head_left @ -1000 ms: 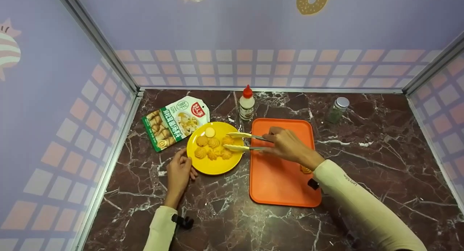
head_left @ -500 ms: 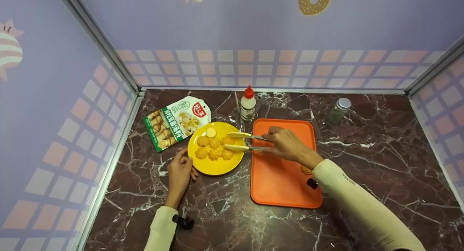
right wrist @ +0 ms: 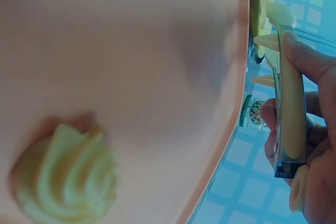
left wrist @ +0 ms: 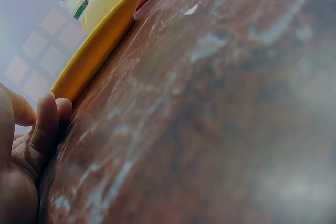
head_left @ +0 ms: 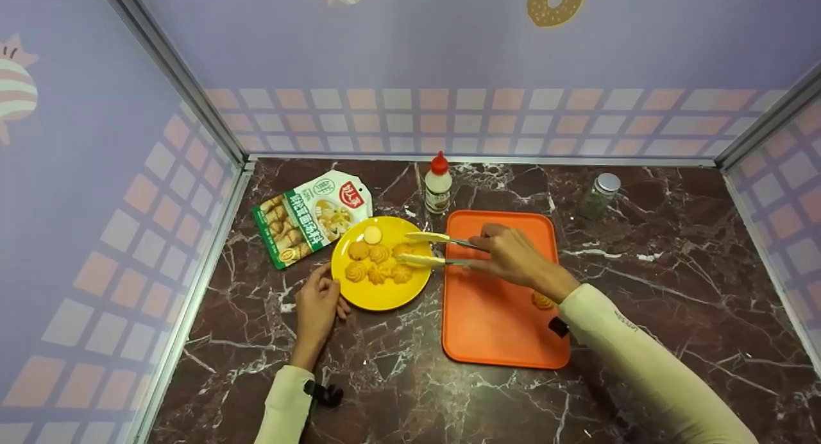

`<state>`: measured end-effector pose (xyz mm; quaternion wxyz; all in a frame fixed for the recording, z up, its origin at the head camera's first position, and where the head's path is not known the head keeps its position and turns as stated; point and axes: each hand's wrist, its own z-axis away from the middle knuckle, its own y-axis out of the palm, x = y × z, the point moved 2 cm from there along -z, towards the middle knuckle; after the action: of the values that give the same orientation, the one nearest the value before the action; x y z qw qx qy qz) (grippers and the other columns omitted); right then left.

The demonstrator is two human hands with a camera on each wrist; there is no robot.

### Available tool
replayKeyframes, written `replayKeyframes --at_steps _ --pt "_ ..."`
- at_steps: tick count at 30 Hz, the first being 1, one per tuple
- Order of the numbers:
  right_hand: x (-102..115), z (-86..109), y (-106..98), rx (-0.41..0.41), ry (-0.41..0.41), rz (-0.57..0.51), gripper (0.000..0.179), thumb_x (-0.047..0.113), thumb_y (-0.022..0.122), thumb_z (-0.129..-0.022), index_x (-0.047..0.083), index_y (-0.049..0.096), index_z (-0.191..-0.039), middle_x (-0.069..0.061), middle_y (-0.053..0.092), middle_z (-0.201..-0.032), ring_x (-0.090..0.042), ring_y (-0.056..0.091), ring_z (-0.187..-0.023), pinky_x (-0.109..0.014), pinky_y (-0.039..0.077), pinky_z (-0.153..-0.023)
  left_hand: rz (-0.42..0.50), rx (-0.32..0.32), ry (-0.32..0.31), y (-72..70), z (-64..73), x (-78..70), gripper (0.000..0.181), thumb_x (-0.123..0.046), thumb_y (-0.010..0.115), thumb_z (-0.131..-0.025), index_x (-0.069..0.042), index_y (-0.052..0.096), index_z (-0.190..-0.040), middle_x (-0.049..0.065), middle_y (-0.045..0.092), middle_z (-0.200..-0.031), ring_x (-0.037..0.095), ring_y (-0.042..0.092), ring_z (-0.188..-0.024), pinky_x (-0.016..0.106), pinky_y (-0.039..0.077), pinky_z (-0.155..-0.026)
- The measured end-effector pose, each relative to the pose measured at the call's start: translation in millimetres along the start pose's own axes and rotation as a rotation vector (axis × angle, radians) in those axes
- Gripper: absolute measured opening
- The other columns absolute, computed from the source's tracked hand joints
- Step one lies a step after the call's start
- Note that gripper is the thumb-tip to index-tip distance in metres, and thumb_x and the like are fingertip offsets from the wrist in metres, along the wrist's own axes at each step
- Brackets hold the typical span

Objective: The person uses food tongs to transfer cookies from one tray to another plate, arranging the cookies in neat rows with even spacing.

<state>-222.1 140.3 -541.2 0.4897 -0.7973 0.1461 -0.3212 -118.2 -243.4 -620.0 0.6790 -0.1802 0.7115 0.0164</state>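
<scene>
My left hand (head_left: 317,299) rests at the near left rim of a yellow plate (head_left: 385,299), and its fingertips touch that rim in the left wrist view. Several golden swirled cookies (head_left: 355,271) and a small pale round piece (head_left: 372,234) lie on the plate. My right hand (head_left: 513,258) grips metal tongs (head_left: 457,262) with pale yellow tips. Those tips reach over the plate's right side, one on each side of a cookie (head_left: 404,249). Another swirled cookie (head_left: 542,301) sits on the orange tray (head_left: 494,335), below my right wrist; this cookie (right wrist: 68,179) looms large in the right wrist view.
Behind the plate stands a squeeze bottle (head_left: 438,194) with a red cap. A green and white food packet (head_left: 314,216) lies at the plate's upper left. A glass jar (head_left: 598,197) with a silver lid is at the back right. Patterned walls (head_left: 468,110) enclose the marbled table.
My right hand and the tongs have shifted slightly to the right, with the tips still over the plate. My left hand stays at the rim.
</scene>
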Motion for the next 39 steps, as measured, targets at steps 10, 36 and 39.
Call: replayKeyframes --at_steps 10,36,39 --pt "-8 20.4 -9 -0.050 0.033 -0.018 0.042 0.032 0.096 -0.088 0.000 0.084 -0.114 -0.009 0.062 -0.084 -0.011 0.046 -0.066 -0.026 0.041 -0.053 -0.018 0.008 0.009 -1.4 0.4 -0.3 0.042 -0.002 0.057 -0.111 0.004 0.058 -0.153 0.021 0.071 -0.088 0.022 0.065 -0.048 0.030 0.056 -0.040" --pt "-28 82.7 -38 -0.197 0.146 -0.018 0.041 0.018 0.102 -0.079 0.001 0.075 -0.104 -0.007 0.061 -0.085 -0.016 0.052 -0.068 -0.030 0.044 -0.056 -0.027 -0.001 -0.012 -1.4 -0.9 0.2 0.043 -0.006 0.059 -0.111 0.000 0.060 -0.153 0.018 0.071 -0.086 0.023 0.067 -0.048 0.033 0.057 -0.040" --pt "-28 89.7 -42 -0.208 0.160 -0.041 0.040 0.017 0.102 -0.080 0.000 0.075 -0.104 -0.007 0.060 -0.086 -0.015 0.051 -0.067 -0.028 0.044 -0.056 -0.023 -0.007 -0.017 -0.6 -1.5 -0.1 0.043 -0.005 0.058 -0.110 0.001 0.060 -0.153 0.016 0.071 -0.084 0.024 0.066 -0.048 0.034 0.057 -0.039"
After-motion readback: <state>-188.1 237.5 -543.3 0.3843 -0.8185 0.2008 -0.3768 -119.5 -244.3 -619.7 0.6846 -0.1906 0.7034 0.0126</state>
